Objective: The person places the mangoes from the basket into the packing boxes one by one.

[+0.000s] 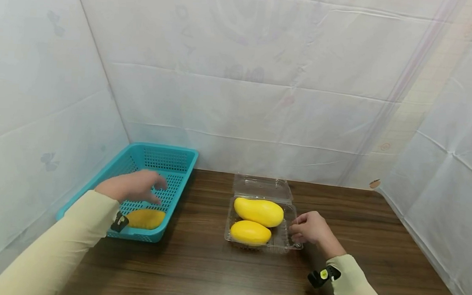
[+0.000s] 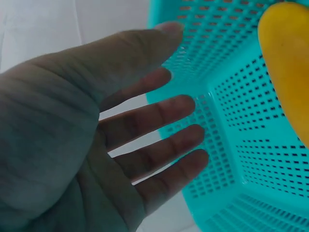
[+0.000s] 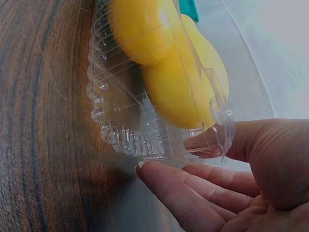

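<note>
My left hand [image 1: 138,186] hovers over the blue-green plastic basket [image 1: 186,171], fingers apart and holding nothing. One yellow-orange mango [image 1: 146,218] lies at the basket's near end; the left wrist view shows this mango [image 2: 287,63] to the right of the fingers. With its thumb inside the wall and fingers outside, my right hand [image 1: 312,229] pinches the right side of a clear plastic clamshell box [image 1: 281,238]. Two yellow mangoes lie in the box, a longer mango [image 1: 258,212] behind a shorter mango [image 1: 251,233]. The box's lid [image 1: 263,188] is folded back towards the wall.
Everything stands on a dark wood-grain table [image 1: 196,271]. White sheeting [image 1: 239,98] rises behind the table and along both sides. The basket is close to the left sheet. A small brown mark [image 1: 374,183] shows at the table's back right edge.
</note>
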A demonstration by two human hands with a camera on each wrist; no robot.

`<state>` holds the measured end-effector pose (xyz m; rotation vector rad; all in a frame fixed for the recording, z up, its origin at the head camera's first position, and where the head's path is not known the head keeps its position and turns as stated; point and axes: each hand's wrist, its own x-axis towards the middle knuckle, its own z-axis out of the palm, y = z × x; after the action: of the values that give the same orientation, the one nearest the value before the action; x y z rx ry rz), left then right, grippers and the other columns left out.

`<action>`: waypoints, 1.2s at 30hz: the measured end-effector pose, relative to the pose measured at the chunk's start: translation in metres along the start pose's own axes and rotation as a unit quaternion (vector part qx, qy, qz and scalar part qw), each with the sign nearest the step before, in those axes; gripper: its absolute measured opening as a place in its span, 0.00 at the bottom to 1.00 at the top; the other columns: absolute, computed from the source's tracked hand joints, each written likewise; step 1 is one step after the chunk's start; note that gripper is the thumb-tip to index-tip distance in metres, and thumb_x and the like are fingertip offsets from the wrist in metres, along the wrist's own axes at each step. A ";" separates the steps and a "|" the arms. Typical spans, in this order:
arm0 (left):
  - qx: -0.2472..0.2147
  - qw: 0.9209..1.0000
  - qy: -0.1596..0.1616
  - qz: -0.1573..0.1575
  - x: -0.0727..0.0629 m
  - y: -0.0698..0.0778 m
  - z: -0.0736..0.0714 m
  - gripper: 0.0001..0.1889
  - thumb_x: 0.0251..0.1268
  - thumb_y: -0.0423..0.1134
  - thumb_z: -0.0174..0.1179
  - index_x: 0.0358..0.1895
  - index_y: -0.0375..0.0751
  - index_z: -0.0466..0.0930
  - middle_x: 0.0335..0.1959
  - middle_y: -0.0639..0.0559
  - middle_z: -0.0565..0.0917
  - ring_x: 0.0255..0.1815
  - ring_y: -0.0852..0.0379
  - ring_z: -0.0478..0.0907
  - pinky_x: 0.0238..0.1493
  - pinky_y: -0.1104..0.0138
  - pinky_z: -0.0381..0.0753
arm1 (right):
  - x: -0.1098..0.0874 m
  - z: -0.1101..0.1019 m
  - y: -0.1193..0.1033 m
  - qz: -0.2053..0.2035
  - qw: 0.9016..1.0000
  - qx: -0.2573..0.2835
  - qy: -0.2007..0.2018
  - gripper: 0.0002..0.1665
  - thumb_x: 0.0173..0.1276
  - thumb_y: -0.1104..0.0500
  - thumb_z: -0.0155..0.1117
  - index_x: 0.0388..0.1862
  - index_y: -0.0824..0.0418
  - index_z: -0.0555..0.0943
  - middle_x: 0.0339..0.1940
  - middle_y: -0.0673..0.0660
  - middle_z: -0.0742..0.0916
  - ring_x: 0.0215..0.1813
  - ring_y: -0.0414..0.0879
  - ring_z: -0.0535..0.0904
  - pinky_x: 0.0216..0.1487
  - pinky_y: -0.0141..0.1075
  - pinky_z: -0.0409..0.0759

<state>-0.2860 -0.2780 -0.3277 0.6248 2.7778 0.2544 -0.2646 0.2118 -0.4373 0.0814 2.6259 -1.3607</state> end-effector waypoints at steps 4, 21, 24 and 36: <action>-0.015 1.000 -0.024 -0.006 0.000 -0.009 0.002 0.27 0.61 0.45 0.73 0.61 0.37 0.82 0.61 0.38 0.82 0.64 0.34 0.77 0.60 0.43 0.80 | 0.000 -0.001 0.000 0.000 1.000 0.001 -0.002 0.09 0.64 0.68 0.70 0.40 0.73 0.85 0.33 0.62 0.90 0.30 0.49 0.89 0.33 0.42 0.89; 0.002 0.997 -0.064 -0.049 0.009 -0.022 0.013 0.28 0.52 0.46 0.79 0.58 0.45 0.85 0.59 0.40 0.84 0.59 0.38 0.80 0.55 0.42 0.82 | 0.000 -0.001 -0.002 0.003 1.000 -0.004 0.000 0.09 0.64 0.67 0.70 0.40 0.73 0.85 0.34 0.62 0.90 0.32 0.50 0.90 0.34 0.42 0.89; -0.001 0.996 -0.069 -0.050 0.011 -0.023 0.014 0.28 0.51 0.45 0.79 0.58 0.45 0.85 0.57 0.40 0.85 0.56 0.40 0.81 0.52 0.43 0.83 | 0.000 -0.001 -0.001 0.004 1.000 -0.005 -0.001 0.09 0.64 0.67 0.70 0.41 0.73 0.85 0.35 0.62 0.90 0.32 0.50 0.90 0.34 0.42 0.89; -0.020 0.992 -0.100 -0.079 0.013 -0.027 0.020 0.30 0.48 0.46 0.81 0.58 0.48 0.85 0.55 0.42 0.84 0.54 0.41 0.81 0.47 0.46 0.85 | -0.001 -0.001 0.000 0.001 1.000 -0.003 -0.002 0.09 0.64 0.67 0.70 0.40 0.72 0.85 0.35 0.62 0.90 0.33 0.52 0.90 0.35 0.43 0.89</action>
<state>-0.3021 -0.2945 -0.3556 0.3935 2.6046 0.2006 -0.2639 0.2123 -0.4366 0.0804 2.6254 -1.3515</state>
